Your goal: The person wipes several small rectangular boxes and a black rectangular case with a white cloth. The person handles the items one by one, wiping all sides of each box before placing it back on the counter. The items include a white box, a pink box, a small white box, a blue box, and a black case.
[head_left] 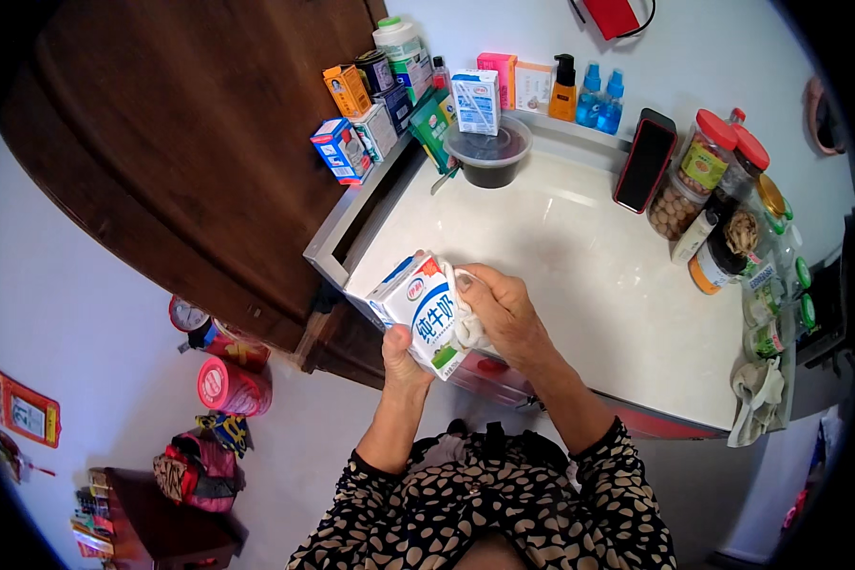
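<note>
A white milk carton (422,302) with blue lettering and a green patch is held up over the near left corner of the white counter. My left hand (406,361) grips its lower left side, thumb on the front face. With my right hand (502,304) I press a bunched white cloth (467,323) against the carton's right side. Part of the cloth is hidden under my fingers. Both hands are closed. The carton is tilted, its printed front turned up.
On the counter (579,275) stand a lidded plastic tub (489,157) with another small carton (476,102) on it, a black phone-like device (646,161) and several jars (703,152) at right. Boxes (344,150) line the back left ledge. A grey cloth (758,394) drapes over the right edge.
</note>
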`<state>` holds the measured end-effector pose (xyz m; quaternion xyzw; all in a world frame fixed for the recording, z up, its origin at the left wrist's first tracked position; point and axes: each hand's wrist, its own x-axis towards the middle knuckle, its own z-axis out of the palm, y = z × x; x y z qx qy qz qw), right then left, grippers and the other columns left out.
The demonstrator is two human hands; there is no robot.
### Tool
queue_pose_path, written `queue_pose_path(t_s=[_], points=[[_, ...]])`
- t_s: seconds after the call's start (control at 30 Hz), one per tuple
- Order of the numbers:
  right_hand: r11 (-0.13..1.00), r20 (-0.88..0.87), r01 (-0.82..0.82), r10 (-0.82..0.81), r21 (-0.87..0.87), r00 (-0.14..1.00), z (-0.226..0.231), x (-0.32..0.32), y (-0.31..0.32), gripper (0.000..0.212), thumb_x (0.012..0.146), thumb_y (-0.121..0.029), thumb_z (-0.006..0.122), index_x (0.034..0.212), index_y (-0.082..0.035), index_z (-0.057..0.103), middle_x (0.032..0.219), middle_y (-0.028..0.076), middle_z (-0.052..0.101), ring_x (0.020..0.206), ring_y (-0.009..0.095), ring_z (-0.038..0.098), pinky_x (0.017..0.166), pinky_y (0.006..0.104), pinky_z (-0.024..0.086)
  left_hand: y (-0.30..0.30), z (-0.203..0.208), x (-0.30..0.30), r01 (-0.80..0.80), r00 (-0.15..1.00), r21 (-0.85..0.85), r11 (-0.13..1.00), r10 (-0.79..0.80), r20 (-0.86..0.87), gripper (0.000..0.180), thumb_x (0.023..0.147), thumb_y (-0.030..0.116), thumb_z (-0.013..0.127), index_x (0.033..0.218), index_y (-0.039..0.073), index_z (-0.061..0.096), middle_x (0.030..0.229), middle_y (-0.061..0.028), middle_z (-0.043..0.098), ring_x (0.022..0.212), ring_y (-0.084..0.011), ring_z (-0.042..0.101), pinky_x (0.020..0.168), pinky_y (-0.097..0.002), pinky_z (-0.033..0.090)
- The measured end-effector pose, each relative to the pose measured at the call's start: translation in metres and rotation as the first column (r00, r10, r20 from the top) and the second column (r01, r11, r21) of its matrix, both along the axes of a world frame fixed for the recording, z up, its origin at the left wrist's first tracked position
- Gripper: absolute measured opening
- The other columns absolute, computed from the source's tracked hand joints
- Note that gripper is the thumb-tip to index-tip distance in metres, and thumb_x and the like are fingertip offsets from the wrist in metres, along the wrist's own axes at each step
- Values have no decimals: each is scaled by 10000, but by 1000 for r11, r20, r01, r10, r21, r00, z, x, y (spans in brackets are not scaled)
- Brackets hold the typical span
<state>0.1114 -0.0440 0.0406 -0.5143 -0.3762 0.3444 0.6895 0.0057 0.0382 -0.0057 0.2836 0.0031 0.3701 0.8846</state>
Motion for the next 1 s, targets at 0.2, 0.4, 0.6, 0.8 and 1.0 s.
queue_pose_path(t_s=[0.2, 0.4, 0.6, 0.8, 1.0], points=[[990, 142, 1, 19, -142, 990, -15, 6, -11, 276, 952, -195, 473, 1042, 43, 580, 800, 71, 604, 720, 114, 539, 688, 273, 455, 8, -12, 2, -84, 994, -17, 996, 82, -70, 835, 670, 502, 773, 1288, 30, 469, 1200, -140, 588, 1061, -278, 597, 929, -411, 504], [921, 446, 358, -387, 151, 807, -47, -31, -7, 324, 968, -165, 421, 1211, 44, 461, 1084, 185, 524, 1011, 245, 516, 886, 344, 408, 5, -7, 17, -300, 953, -164, 940, 289, -85, 584, 778, 404, 695, 1200, 39, 524, 1064, -82, 635, 961, -214, 632, 863, -357, 525], [905, 357, 398, -424, 148, 832, -49, -57, -9, 325, 956, -111, 442, 1225, 71, 432, 1134, 207, 484, 1039, 269, 508, 912, 349, 404, 4, 6, 26, -389, 921, -172, 905, 378, -90, 595, 814, 526, 606, 1178, 62, 525, 1025, -89, 636, 900, -225, 643, 795, -347, 557], [957, 626, 146, -275, 251, 730, -34, -71, -30, 344, 818, 0, 544, 1145, 84, 478, 1135, 222, 469, 1018, 334, 516, 897, 376, 426, 20, 5, 28, -373, 923, -172, 912, 384, 33, 652, 829, 562, 533, 1257, 73, 488, 1058, -160, 629, 875, -313, 652, 737, -423, 571], [938, 447, 248, -336, 243, 829, -31, -36, -40, 369, 893, -56, 498, 1241, 59, 457, 1114, 191, 535, 991, 269, 556, 884, 366, 447, 16, 21, 22, -470, 882, -70, 880, 470, -27, 641, 851, 566, 468, 1280, 89, 477, 1165, -131, 589, 1047, -306, 588, 808, -463, 542]])
